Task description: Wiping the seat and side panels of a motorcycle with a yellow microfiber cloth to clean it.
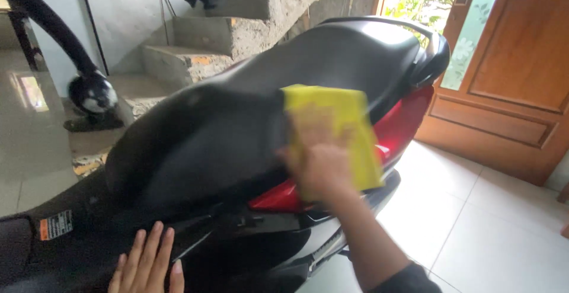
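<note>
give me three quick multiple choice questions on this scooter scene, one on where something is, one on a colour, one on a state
1. Where does the right hand press the cloth?
A. on the side of the seat
B. on the floor tiles
C. on the wooden door

2. What colour is the cloth?
A. blue
B. yellow
C. white

3. How is the left hand?
A. closed in a fist
B. gripping the cloth
C. flat, fingers spread, on the black body panel

Answers:
1 A, the cloth lies against the black seat above the red panel.
2 B, it is bright yellow.
3 C, its open fingers rest on the panel and hold nothing.
</note>
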